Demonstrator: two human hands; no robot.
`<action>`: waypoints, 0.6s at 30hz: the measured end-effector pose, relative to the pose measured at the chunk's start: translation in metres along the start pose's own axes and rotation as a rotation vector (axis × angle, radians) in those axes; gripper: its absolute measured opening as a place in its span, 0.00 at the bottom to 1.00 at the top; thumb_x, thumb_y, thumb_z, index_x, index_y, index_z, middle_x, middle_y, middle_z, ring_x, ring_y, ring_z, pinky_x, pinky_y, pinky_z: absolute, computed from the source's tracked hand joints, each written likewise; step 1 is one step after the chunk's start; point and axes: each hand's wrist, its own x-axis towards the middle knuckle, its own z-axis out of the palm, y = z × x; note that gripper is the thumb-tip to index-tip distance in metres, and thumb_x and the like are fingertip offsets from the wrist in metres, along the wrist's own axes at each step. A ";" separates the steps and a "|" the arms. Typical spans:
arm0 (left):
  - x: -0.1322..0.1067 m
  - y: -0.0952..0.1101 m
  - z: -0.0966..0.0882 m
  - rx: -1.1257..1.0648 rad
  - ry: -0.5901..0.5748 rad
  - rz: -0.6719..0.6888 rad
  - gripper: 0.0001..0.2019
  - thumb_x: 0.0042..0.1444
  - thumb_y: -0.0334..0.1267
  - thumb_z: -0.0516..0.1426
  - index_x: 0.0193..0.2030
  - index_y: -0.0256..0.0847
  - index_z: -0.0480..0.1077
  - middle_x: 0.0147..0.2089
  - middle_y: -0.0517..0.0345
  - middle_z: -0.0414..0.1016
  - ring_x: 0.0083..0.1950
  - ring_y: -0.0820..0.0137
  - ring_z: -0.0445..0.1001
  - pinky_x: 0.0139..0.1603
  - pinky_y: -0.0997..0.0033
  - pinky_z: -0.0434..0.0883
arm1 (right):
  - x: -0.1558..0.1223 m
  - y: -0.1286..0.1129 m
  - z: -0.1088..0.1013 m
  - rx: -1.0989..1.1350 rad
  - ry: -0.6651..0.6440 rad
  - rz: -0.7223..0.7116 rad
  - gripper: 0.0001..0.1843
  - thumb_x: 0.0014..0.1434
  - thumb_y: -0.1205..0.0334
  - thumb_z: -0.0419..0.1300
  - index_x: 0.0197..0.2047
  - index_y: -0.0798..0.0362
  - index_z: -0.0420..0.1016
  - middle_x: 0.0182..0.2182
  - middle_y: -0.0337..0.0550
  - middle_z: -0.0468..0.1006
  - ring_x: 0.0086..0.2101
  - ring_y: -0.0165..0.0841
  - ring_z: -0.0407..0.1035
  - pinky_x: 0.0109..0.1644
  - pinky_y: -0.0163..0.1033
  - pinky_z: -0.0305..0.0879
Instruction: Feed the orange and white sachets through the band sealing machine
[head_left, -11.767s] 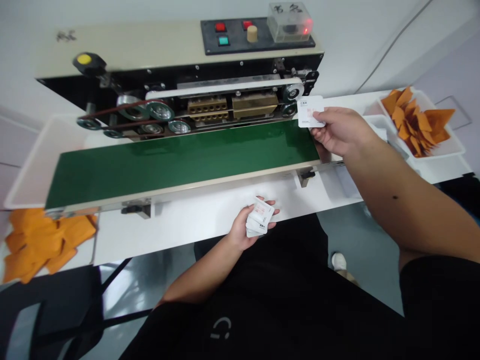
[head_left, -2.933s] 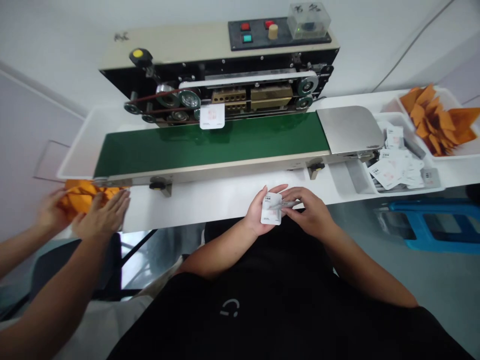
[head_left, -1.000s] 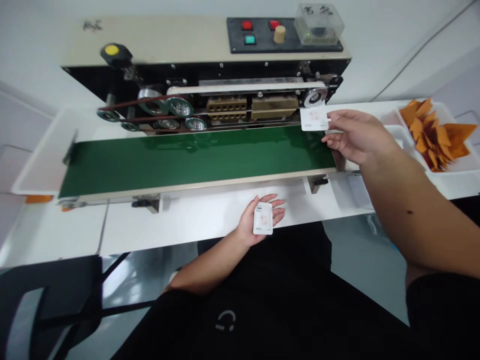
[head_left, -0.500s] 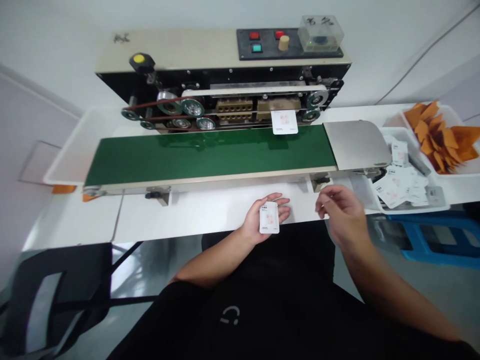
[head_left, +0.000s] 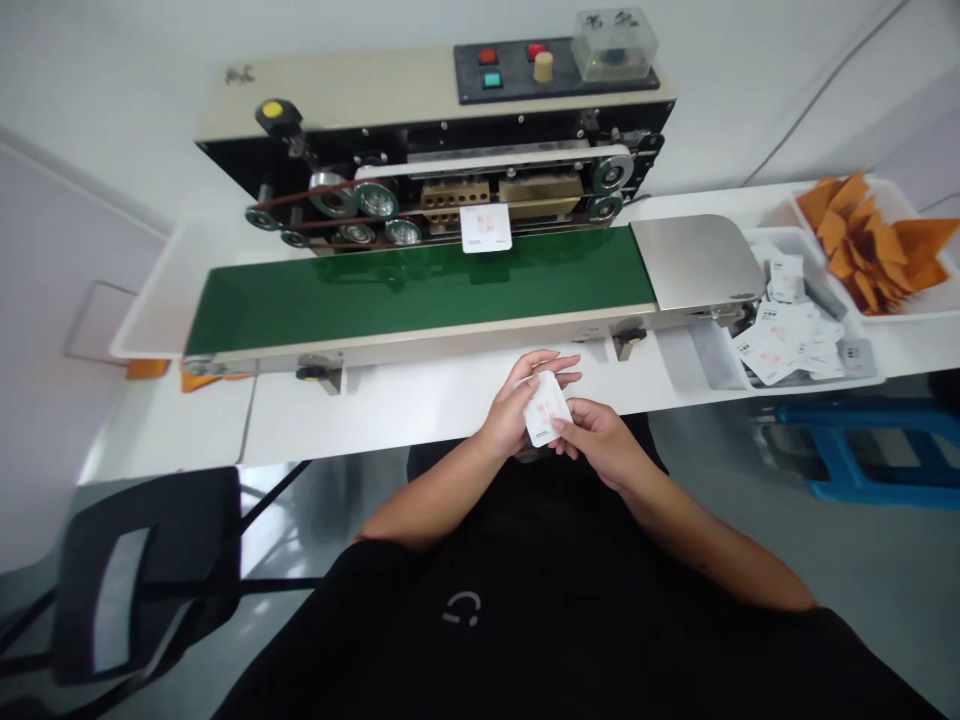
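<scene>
Sachet (head_left: 546, 408) is held up between left hand (head_left: 510, 408) and right hand (head_left: 600, 443), fingers closed on it for turning; second sachet (head_left: 484, 228) is laid flat on green conveyor belt (head_left: 375, 280), its top edge against band sealer (head_left: 360, 90).

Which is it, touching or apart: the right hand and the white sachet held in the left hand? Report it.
Touching: the head view shows the right hand with its fingers on the lower edge of the white sachet.

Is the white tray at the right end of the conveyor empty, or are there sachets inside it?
Not empty: the white tray holds a loose, overlapping pile of white sachets, and it sits just beyond the steel plate.
</scene>
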 end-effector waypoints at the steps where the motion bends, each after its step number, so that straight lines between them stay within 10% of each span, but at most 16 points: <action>1: -0.002 0.001 -0.002 0.043 0.012 0.016 0.26 0.58 0.51 0.72 0.59 0.44 0.75 0.65 0.44 0.81 0.64 0.51 0.79 0.67 0.50 0.72 | 0.001 0.000 -0.001 0.001 0.019 -0.011 0.21 0.62 0.43 0.73 0.35 0.53 0.79 0.26 0.41 0.80 0.23 0.27 0.67 0.27 0.34 0.62; 7: -0.008 -0.004 -0.024 0.234 0.110 0.017 0.24 0.57 0.48 0.74 0.57 0.45 0.77 0.56 0.51 0.83 0.51 0.60 0.81 0.50 0.66 0.75 | 0.002 0.001 -0.009 -0.047 0.081 -0.086 0.20 0.62 0.42 0.73 0.36 0.52 0.81 0.27 0.42 0.81 0.26 0.30 0.71 0.29 0.35 0.64; 18: -0.008 0.010 -0.048 0.322 0.080 0.181 0.23 0.58 0.54 0.73 0.53 0.42 0.80 0.51 0.47 0.83 0.46 0.62 0.78 0.57 0.60 0.72 | 0.020 -0.073 -0.067 0.165 0.340 -0.195 0.15 0.55 0.52 0.77 0.41 0.50 0.81 0.29 0.41 0.82 0.26 0.29 0.70 0.28 0.34 0.61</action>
